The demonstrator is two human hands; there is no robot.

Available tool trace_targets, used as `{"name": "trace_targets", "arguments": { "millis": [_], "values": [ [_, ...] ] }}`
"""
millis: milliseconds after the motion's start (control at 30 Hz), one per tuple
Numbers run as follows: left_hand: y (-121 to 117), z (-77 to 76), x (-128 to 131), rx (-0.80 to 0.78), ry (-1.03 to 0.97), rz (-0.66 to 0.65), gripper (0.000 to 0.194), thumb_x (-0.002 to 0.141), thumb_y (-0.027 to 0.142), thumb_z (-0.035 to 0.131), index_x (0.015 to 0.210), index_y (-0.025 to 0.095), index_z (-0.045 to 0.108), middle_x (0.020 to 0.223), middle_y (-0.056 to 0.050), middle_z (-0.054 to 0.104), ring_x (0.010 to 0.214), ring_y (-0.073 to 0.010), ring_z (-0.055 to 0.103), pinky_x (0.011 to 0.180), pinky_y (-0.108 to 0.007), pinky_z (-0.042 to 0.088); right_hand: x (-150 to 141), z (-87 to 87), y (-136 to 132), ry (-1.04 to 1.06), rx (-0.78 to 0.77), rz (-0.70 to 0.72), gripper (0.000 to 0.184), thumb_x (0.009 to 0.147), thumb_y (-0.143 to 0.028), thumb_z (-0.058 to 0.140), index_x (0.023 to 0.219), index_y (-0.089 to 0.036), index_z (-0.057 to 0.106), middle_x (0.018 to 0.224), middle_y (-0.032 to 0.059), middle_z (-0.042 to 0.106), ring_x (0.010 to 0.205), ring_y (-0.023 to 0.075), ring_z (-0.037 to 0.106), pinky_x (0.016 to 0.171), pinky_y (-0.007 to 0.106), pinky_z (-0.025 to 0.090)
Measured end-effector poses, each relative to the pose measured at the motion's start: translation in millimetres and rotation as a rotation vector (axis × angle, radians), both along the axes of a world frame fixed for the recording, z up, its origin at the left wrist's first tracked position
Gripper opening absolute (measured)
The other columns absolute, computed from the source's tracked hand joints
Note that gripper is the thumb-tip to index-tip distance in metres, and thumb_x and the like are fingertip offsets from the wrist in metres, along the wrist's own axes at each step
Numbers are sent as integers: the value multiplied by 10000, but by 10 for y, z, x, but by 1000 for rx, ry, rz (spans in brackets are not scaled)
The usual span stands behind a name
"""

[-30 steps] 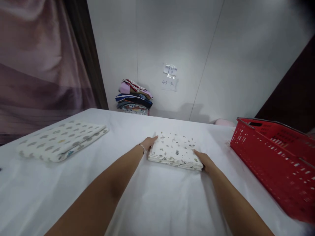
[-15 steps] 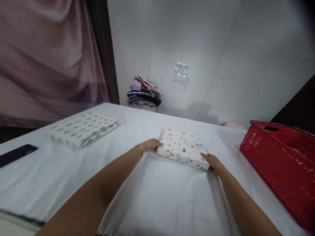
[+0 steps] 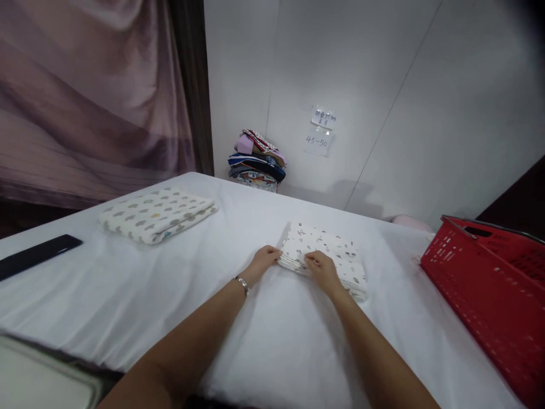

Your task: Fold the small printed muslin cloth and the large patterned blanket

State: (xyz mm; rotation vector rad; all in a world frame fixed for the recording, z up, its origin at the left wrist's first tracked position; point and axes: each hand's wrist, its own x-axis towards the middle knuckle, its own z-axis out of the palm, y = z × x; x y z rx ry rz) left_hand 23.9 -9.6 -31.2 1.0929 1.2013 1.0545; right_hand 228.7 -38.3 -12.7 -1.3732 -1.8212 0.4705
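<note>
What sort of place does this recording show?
Probably an indoor workspace for textiles: a white-cloth-covered table bears a folded white cloth with small grey prints, and a stack of multicoloured fabrics sits beyond it.

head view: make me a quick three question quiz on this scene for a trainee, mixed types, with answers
1. True or false: the red basket stands to the right of the speckled cloth.
2. Where is the left hand?
a) on the red basket
b) at the near left corner of the speckled cloth
c) on the stack of clothes
3. Fill in: the lower paper sign reads ____.

Key: 1 true; 2 b; 3 45-50.
</note>
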Motion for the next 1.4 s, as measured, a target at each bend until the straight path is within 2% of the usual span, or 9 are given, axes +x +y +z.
{"name": "trace_targets", "arguments": {
  "millis": [100, 233, 367, 600, 833, 967, 1200, 1400],
  "values": [
    [-29, -42, -38, 41, -16, 2, 242, 639, 357, 676, 728, 164, 562, 796, -32, 654, 780, -156, 593, 737, -261, 455, -347, -42, 127, -58, 60, 73, 151, 816, -256, 507, 816, -214, 652, 821, 30, 641, 808, 174, 560, 749, 299, 426],
    [-27, -60, -80, 86, -15, -38, 185, 615, 309, 667, 689, 161, 585, 810, -24, 657, 764, -154, 582, 730, -261, 439, -504, -104, 217, -137, 78, 76, 125, 819, -218, 535, 812, -207, 659, 812, 33, 629, 804, 168, 546, 751, 294, 406],
    [-9, -58, -88, 96, -19, -87, 154, 603, 275, 647, 693, 157, 605, 816, -33, 660, 746, -153, 575, 722, -266, 432, -490, -158, 214, -158, 61, 71, 135, 832, -225, 538, 865, -208, 667, 841, 36, 622, 826, 169, 538, 757, 292, 404],
    [21, -104, -68, 110, -3, -82, 119, 614, 263, 633, 676, 164, 609, 798, -31, 665, 742, -155, 581, 718, -260, 436, -486, -197, 180, -197, 72, 71, 162, 857, -246, 516, 925, -219, 661, 893, 51, 619, 856, 182, 534, 767, 303, 411],
    [2, -94, -63, 110, -4, -84, 124, 618, 251, 658, 686, 167, 597, 900, -53, 679, 802, -170, 593, 743, -264, 441, -522, -179, 124, -238, 172, 27, 250, 907, -238, 392, 793, -201, 611, 787, 53, 581, 788, 184, 511, 725, 304, 397],
    [-8, -79, -66, 97, -13, -90, 120, 614, 247, 653, 681, 168, 593, 876, -49, 678, 783, -165, 591, 732, -261, 441, -514, -151, 86, -260, 232, 26, 240, 914, -222, 361, 833, -198, 586, 823, 58, 575, 808, 186, 499, 742, 310, 385],
    [-6, -80, -67, 98, -4, -84, 122, 619, 260, 639, 689, 170, 594, 837, -41, 670, 753, -156, 580, 710, -257, 436, -524, -157, 90, -369, 232, 104, 211, 913, -244, 397, 851, -200, 594, 851, 63, 587, 834, 197, 496, 749, 319, 378],
    [11, -96, -69, 114, -8, -99, 113, 613, 240, 634, 696, 169, 605, 835, -35, 676, 746, -154, 585, 708, -256, 447, -557, -193, 94, -353, 215, 56, 167, 895, -292, 451, 871, -204, 591, 853, 55, 584, 827, 193, 507, 739, 310, 382]
  ]
}}
